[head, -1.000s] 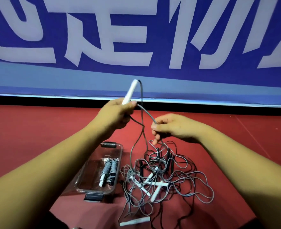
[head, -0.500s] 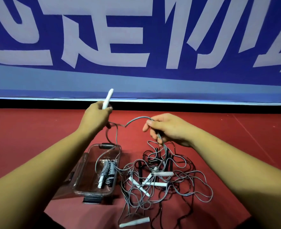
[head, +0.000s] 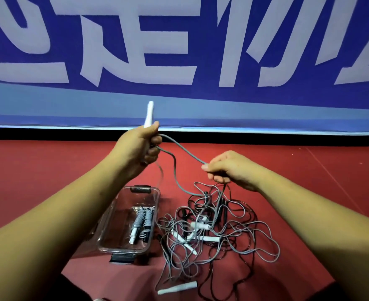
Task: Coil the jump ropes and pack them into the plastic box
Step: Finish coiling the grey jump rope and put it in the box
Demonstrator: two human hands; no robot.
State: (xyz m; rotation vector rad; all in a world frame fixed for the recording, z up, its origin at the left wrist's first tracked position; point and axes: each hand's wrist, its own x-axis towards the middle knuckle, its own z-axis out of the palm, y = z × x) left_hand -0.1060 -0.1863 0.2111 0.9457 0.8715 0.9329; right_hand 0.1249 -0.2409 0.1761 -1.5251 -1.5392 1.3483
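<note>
Now, left hand (head: 139,146): clenched round a white handle (head: 149,114) tipped upward, trapping two runs of grey cord (head: 183,149) under the fingers.
right hand (head: 229,168): pinching that same cord between thumb and curled fingers, off to the right and a little lower, a slack span sagging between.
rope in work: mostly down in the tangle (head: 218,231) on the red floor (head: 48,170), just beside the box.
plastic box (head: 122,250): open, lying below the left forearm, holding coiled ropes (head: 141,222) along its right wall.
step, by the look of it: bringing the next length across to lay a loop against the handle.
technique: slide the right hand down the cord, don't yank; match each loop to the handle's length; clamp every turn under the left thumb before reaching again.
risk: hauling the whole snarl up at once, so ease off and shake free at any snag.
stray handle (head: 178,287): down at the near edge, well apart from both hands, possibly this rope's far end, hard to tell.
</note>
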